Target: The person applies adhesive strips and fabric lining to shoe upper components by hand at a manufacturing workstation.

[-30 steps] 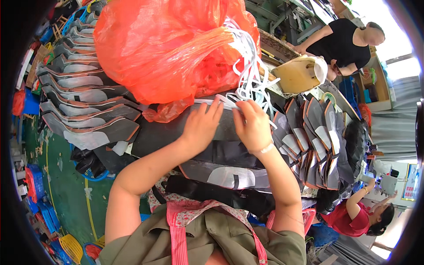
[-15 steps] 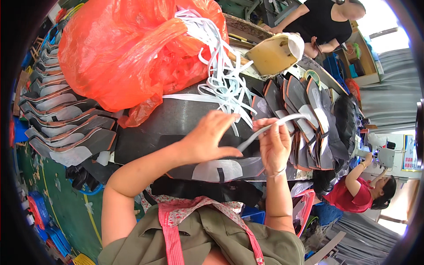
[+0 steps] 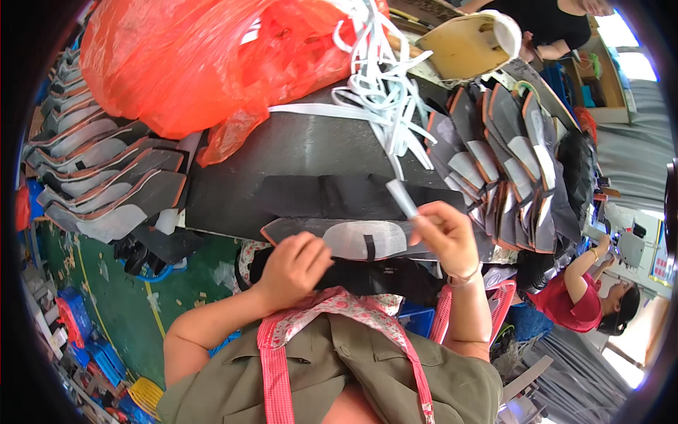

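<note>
My right hand (image 3: 446, 239) pinches a short pale strip (image 3: 402, 198), whose free end sticks up and to the left above the worktable. Close below lies a flat black piece with a grey patch (image 3: 345, 240), along the table's near edge. A short black tab crosses its patch. At the left part of this piece, my left hand (image 3: 298, 265) is closed with curled fingers; what it grips, if anything, is hidden. A plain black sheet (image 3: 318, 196) lies just beyond the patched piece. Farther off, a tangle of pale strips (image 3: 381, 85) spills from a red plastic bag (image 3: 176, 71).
Stacked black-and-grey pieces with orange edges stand in a left row (image 3: 113, 184) and a right row (image 3: 501, 155). A yellowish container (image 3: 466, 53) sits at the back. Two other people, one in black (image 3: 540, 21) and one in red (image 3: 575, 300), are nearby.
My left hand has dropped from beside the strip to the patched piece, its fingers now curled. My right hand keeps the strip, which now points up-left. The whole view has shifted slightly.
</note>
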The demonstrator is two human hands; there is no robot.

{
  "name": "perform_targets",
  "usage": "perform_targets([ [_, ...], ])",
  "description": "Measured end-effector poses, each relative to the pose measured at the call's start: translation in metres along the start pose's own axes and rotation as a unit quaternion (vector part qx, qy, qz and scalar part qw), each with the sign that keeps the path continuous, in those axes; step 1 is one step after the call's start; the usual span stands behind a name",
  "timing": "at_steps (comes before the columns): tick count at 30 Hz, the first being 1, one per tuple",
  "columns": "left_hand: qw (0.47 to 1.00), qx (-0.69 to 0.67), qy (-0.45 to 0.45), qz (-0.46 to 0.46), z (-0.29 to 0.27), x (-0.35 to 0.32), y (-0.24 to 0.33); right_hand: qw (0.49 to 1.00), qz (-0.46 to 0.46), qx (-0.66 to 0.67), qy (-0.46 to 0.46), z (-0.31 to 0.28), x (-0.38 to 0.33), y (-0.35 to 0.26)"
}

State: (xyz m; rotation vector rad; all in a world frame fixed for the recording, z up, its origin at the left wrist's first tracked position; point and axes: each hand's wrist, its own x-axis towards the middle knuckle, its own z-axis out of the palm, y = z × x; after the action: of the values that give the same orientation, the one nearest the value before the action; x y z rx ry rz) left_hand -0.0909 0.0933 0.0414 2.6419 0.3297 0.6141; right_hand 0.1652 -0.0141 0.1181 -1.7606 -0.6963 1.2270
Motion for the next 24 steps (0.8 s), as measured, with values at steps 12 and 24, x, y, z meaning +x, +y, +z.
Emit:
perform_targets([
  [12,0.997,-0.01,-0.025,-0.079,-0.001,-0.019,-0.016,0.944,-0.162,-0.267,-0.102,0.083,0.042,0.023],
  [24,0.996,-0.019,-0.026,-0.078,0.001,-0.02,-0.019,0.934,-0.168,-0.307,-0.067,0.091,0.044,0.02],
])
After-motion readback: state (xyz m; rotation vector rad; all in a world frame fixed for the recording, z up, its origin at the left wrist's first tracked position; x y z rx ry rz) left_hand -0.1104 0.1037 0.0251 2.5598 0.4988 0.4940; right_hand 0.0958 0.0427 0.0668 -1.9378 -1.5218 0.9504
